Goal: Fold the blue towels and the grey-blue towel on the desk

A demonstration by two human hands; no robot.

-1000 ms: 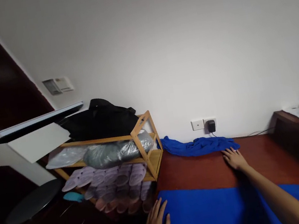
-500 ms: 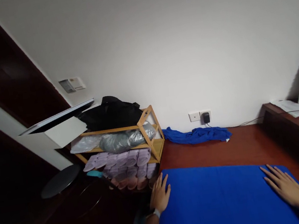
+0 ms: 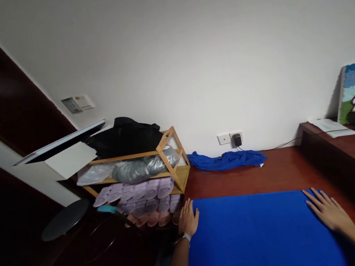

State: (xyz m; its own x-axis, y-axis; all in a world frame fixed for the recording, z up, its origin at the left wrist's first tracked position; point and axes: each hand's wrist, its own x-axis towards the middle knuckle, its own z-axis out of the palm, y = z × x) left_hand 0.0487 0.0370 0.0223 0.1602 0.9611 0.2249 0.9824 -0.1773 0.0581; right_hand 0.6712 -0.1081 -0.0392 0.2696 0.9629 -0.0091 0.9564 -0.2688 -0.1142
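A flat blue cloth [image 3: 258, 233] is spread over the reddish-brown table [image 3: 285, 165]. My left hand [image 3: 188, 219] lies at its far left corner, fingers extended, with a watch on the wrist. At the far right corner, my right hand [image 3: 328, 210] rests palm down with its fingers spread. Neither hand is closed round anything. Behind the flat cloth, a crumpled blue cloth [image 3: 226, 161] lies along the wall.
Left of the table stands a wooden rack [image 3: 178, 169] with a black bag [image 3: 125, 137], plastic-wrapped bundles and purple slippers. A round black stool [image 3: 65, 220] is beside it. A raised ledge [image 3: 344, 150] on the right bears papers, a picture and a pink toy.
The view has shifted slightly to the right, showing more of the picture and pink toy. My right hand has moved a little nearer the cloth's far right corner edge, its fingers still spread.
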